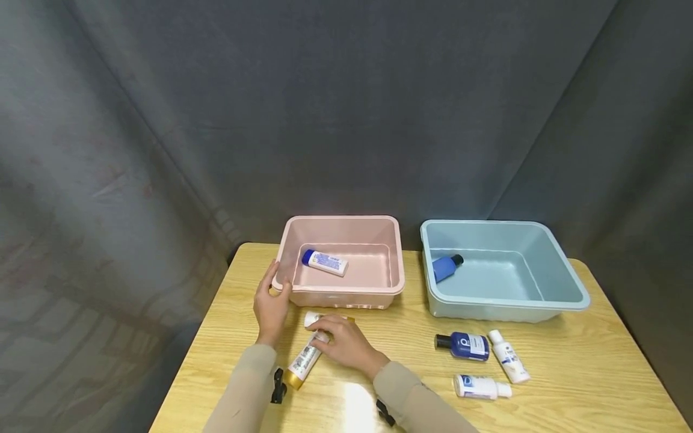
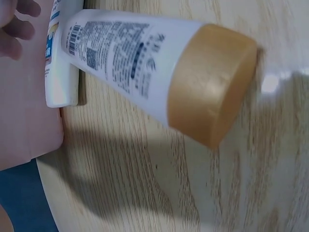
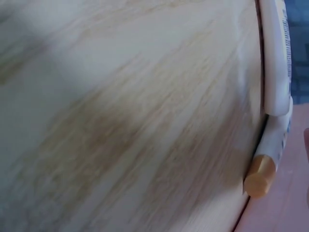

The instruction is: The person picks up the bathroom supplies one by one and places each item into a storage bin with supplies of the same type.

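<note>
My left hand grips the front left corner of a pink bin, with thumb and fingers at the rim. In front of the bin, a white tube with a gold cap lies slanted on the table. Its printed back and wide gold cap fill much of the left wrist view. A second white tube lies across beyond its narrow end, close against the bin. Over both tubes hovers my right hand, fingers loosely bent and covering part of them. The left wrist view shows a gap between its fingertips and the tubes.
Inside the pink bin lies a white bottle with a blue cap. A light blue bin stands to the right, holding a blue bottle. Before it lie a dark blue bottle and two white bottles, one slanted, one level.
</note>
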